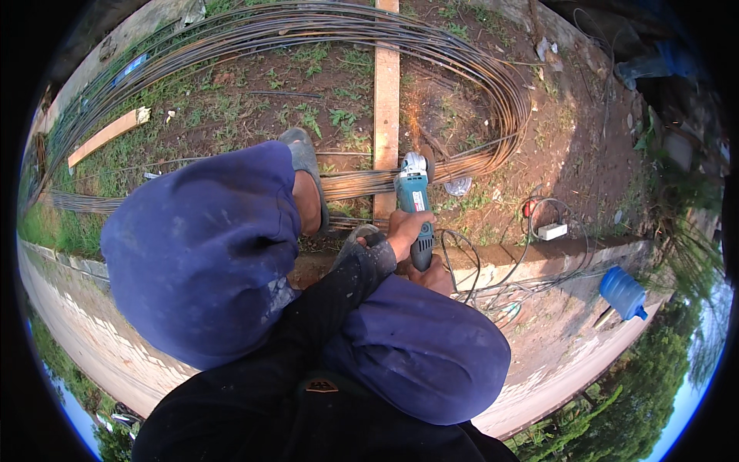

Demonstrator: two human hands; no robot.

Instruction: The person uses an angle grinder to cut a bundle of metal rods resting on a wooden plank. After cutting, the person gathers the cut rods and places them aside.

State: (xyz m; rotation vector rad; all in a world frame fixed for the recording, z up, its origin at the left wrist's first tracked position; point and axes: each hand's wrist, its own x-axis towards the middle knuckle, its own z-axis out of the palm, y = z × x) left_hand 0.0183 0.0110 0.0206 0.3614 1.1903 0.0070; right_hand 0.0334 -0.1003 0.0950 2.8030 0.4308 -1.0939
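Observation:
A teal angle grinder (416, 199) with a silver head stands over the near run of a bent bundle of steel rods (469, 163). Its disc (429, 163) is at the rods, and orange sparks fly away on the far side. My left hand (406, 232), reaching from a black sleeve, is wrapped round the grinder's body. Lower down, my right hand (433, 276) grips the rear end of the tool, partly hidden by my right knee. Exact contact between disc and rod is too small to make out.
A wooden plank (386, 100) lies beneath the rods; a shorter board (106, 138) rests left. My sandalled foot (306, 173) is beside the bundle. Cables (531, 266) run right to a white socket box (552, 231). A blue water bottle (622, 292) lies near the kerb.

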